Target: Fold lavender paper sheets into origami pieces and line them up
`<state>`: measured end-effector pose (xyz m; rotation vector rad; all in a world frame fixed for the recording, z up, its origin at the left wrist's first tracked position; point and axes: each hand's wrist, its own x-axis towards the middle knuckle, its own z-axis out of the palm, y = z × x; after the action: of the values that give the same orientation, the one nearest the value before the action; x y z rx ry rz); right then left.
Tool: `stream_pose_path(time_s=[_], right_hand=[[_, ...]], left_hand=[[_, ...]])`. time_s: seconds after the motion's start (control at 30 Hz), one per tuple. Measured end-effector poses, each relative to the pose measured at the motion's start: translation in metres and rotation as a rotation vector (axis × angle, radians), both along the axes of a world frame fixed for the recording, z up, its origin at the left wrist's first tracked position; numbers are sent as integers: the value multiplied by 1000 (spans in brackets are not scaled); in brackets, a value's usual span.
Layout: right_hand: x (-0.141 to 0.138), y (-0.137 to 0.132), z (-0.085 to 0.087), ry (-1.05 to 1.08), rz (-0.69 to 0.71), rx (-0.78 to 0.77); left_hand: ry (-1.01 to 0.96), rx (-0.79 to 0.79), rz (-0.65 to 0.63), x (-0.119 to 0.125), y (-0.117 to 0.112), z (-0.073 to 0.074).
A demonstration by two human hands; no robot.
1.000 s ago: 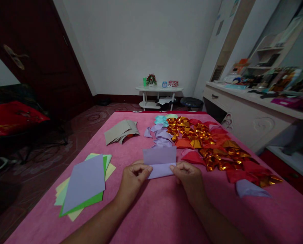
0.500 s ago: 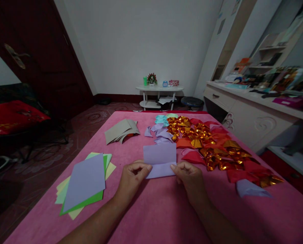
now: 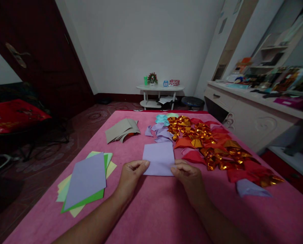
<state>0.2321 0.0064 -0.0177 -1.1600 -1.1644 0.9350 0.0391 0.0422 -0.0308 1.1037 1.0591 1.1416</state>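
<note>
A lilac sheet of paper lies nearly flat on the pink tabletop in front of me. My left hand has its fingers curled and pinches the sheet's near left corner. At the near right corner my right hand grips the sheet the same way. Just beyond the sheet lie several folded lilac paper pieces.
A stack of lilac, green and yellow sheets lies at the left. Grey sheets sit further back. Folded gold foil and red pieces spread along the right, with one lilac piece at near right. A white cabinet stands right.
The sheet's raised far half has dropped, so the folded paper now lies opened out and flat. Both hands stayed at its near corners.
</note>
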Motion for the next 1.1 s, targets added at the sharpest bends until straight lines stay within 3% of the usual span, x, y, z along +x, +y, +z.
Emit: stream_pose_path(time_s=[0.13,0.4,0.6,0.73,0.93,1.1], right_hand=[[0,1,-3,38,-66,-24],[3,2,-6,108,-172,-52],[1,-1,4,-18,-24,-66],[1,-1,3,-72,90,-57],[-1,2,-9,94,156,-84],[-2,0,-5,205,174,-135]], left_hand=[[-70,-32,-44,-1,1,1],[23,-6,-128,0,1,2],[91,42,-140,0,2,5],[220,168,-158,1,1,5],[276,227,-169,0,0,7],[247,184,-121,-4,4,5]])
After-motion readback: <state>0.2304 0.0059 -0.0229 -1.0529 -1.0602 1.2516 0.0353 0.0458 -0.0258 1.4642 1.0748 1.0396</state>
